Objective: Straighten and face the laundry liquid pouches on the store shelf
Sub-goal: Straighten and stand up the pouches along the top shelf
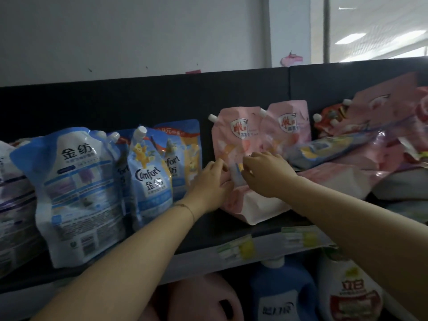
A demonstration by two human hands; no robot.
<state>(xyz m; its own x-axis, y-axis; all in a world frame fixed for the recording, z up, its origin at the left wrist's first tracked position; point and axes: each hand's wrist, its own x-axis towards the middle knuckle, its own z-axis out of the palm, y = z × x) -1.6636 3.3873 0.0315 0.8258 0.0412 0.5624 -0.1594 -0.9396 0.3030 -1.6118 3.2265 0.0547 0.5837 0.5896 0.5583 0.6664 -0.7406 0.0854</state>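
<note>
A pink laundry pouch (234,135) with a white spout stands upright near the middle of the top shelf (208,232). My left hand (212,179) grips its left edge with curled fingers. My right hand (266,172) pinches its front at mid-height. A second pink pouch (289,126) stands just behind and to the right. Blue Comfort pouches (150,172) and a large blue-white pouch (76,186) stand to the left, leaning unevenly.
At the right, several pink, blue and red pouches (347,144) lie flat in a heap. Price tags (240,249) hang on the shelf edge. Below stand a blue bottle (278,295), a white bottle (352,295) and a pink bottle (201,300). A dark back panel rises behind.
</note>
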